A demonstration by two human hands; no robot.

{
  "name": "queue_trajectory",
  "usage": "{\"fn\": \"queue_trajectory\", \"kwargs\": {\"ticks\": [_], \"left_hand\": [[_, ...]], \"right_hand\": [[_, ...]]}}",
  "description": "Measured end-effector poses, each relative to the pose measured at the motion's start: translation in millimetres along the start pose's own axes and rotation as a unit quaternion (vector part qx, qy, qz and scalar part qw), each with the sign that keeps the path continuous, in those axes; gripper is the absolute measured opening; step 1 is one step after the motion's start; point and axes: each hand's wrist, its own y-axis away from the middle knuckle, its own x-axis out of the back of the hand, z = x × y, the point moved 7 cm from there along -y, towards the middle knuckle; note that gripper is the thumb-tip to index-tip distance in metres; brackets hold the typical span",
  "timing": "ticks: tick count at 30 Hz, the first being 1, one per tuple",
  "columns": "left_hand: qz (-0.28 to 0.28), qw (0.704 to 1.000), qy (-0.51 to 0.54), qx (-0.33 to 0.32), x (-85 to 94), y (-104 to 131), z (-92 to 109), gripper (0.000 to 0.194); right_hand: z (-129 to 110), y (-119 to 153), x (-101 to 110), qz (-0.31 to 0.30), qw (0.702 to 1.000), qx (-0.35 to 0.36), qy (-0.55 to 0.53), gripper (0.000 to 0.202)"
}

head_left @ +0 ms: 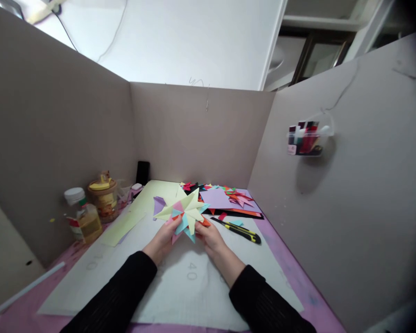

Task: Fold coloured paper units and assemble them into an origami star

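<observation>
A folded paper star point(193, 209) in pale yellow, light blue, pink and orange is held up above the white sheet point(173, 291). My left hand point(164, 237) grips its lower left side. On the lower right side, the fingers of my right hand point(210, 235) are closed on the same star. The undersides of both hands' fingers are partly hidden. Just right of the star lies a black and yellow utility knife point(241, 231). A purple paper piece point(158, 206) is left of it, and a lilac sheet point(215, 199) is behind it.
Coloured paper stars point(241, 198) lie at the back right. A bottle of yellowish liquid point(86, 222), a brown jar point(104, 201) and a black phone point(143, 173) stand along the left. Grey panels point(201, 134) enclose the table; a clear basket point(308, 138) hangs on the right one.
</observation>
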Motion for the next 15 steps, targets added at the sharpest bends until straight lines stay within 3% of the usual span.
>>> {"fn": "queue_trajectory", "kwargs": {"ticks": [7,12,15], "left_hand": [[-0.112,0.993,-0.01,0.023,-10.4,4,-9,0.03],[-0.176,0.983,0.023,-0.04,-15.2,12,17,0.046],[-0.166,0.983,0.063,-0.05,-10.0,11,30,0.06]], "right_hand": [[0,-1,4,0.024,0.995,0.012,-0.098,0.04],[-21,-7,25,0.061,0.992,0.055,-0.097,0.036],[-37,-10,30,0.018,0.995,0.073,-0.061,0.037]]}}
